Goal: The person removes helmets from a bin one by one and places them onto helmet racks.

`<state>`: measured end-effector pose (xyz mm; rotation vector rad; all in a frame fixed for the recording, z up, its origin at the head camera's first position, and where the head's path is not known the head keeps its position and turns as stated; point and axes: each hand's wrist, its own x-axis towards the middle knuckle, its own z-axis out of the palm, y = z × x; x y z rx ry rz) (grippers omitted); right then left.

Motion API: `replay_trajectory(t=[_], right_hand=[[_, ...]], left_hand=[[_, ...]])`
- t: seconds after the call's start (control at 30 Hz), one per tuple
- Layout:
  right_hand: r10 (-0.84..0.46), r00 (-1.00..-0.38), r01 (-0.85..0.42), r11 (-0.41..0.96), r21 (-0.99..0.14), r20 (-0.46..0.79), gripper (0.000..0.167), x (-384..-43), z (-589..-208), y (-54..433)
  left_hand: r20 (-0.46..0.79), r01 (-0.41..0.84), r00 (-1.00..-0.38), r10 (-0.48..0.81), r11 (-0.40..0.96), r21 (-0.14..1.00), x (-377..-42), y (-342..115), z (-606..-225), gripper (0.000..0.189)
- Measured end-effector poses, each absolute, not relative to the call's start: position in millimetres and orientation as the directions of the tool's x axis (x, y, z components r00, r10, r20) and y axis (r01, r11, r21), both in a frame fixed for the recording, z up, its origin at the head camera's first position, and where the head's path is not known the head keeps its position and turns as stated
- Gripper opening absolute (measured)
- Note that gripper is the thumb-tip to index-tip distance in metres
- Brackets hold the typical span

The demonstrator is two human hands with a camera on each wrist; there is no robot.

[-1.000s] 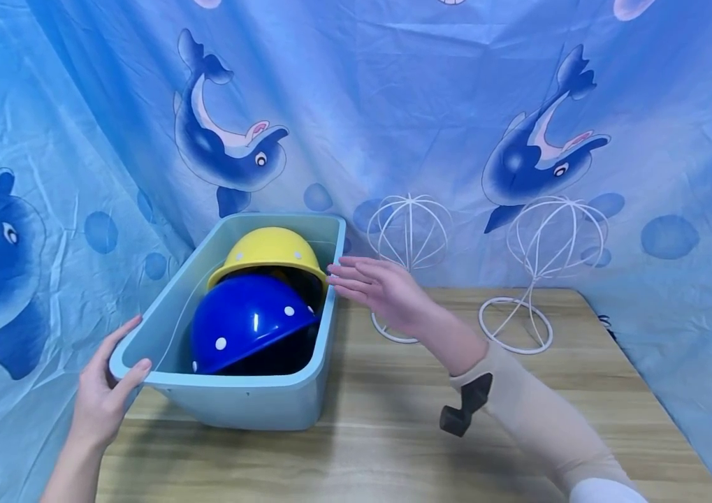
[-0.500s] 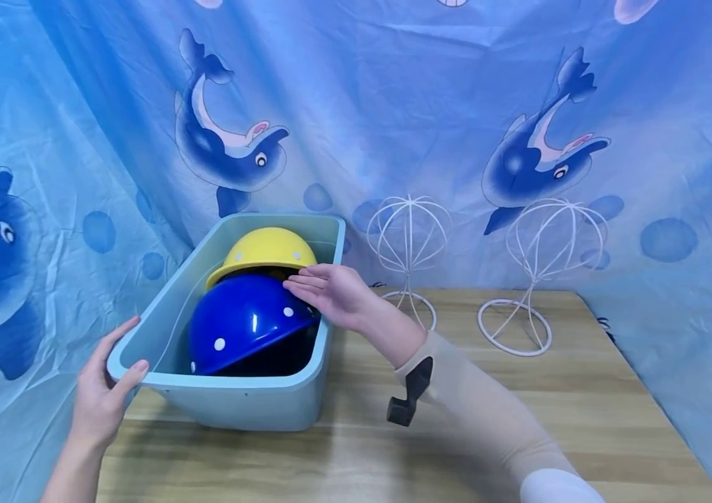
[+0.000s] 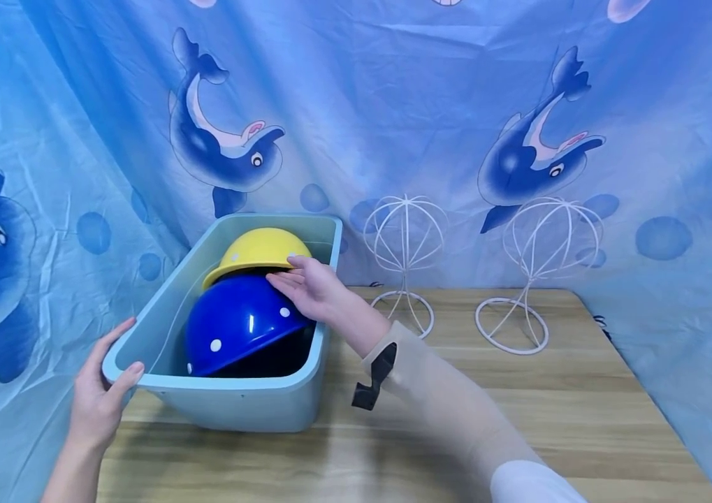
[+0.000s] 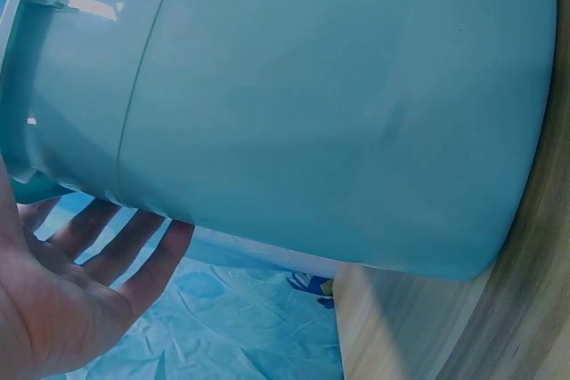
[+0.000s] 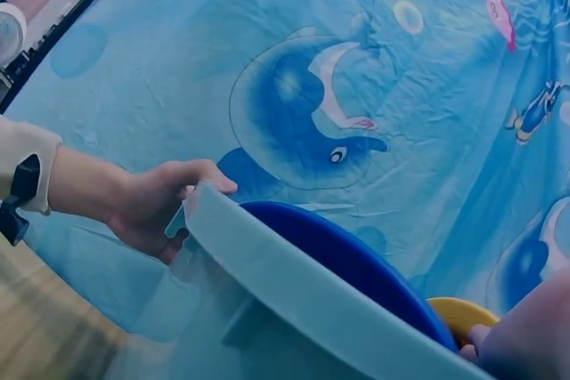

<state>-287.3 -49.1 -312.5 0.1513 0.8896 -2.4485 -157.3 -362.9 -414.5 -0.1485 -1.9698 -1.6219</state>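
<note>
My left hand (image 3: 96, 402) grips the rim of the light-blue plastic bin (image 3: 249, 409) at its near left corner, thumb on top and fingers outside. Inside, a blue hard hat (image 3: 233, 325) lies tilted in front of a yellow hard hat (image 3: 265, 246). My right hand (image 3: 318, 290) reaches over the bin's right wall, its fingers extended between the two hats. The thumb is right at the yellow brim and the fingertips are by the top of the blue shell. In the right wrist view, the yellow hard hat (image 5: 459, 313) shows beside that hand.
Two white wire stands, a nearer-to-bin stand (image 3: 404, 241) and a right stand (image 3: 525, 279), stand on the wooden table (image 3: 456, 370) to the bin's right. A blue dolphin-print cloth (image 3: 362, 105) hangs behind and along the sides.
My right hand has moved left from beyond the bin's right rim to over the hats, fingers reaching between them. The left hand has kept its hold on the bin.
</note>
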Motion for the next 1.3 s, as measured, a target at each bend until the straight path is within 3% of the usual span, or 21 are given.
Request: replay_trajectory(t=[0.17, 0.4, 0.77, 1.07, 1.3], right_hand=[[-0.418, -0.858, 0.513, -0.71, -0.482, -0.297, 0.066, -294, -312, -57], [-0.425, -0.848, 0.526, -0.75, -0.401, -0.317, 0.058, -302, -314, -69], [-0.386, -0.853, 0.509, -0.76, -0.403, -0.351, 0.059, -315, -313, -78], [-0.422, -0.815, 0.546, -0.789, -0.283, -0.397, 0.063, -324, -315, -74], [-0.414, -0.827, 0.536, -0.785, -0.31, -0.382, 0.067, -321, -314, -75]], left_hand=[[0.496, 0.422, -0.833, -0.246, 0.299, 0.856, -158, -362, -411, 0.066], [0.489, 0.436, -0.831, -0.265, 0.235, 0.869, -156, -361, -408, 0.066], [0.497, 0.466, -0.823, -0.276, 0.173, 0.868, -152, -362, -411, 0.065], [0.506, 0.48, -0.821, -0.265, 0.158, 0.863, -154, -359, -417, 0.066], [0.512, 0.481, -0.816, -0.268, 0.175, 0.859, -155, -359, -417, 0.065]])
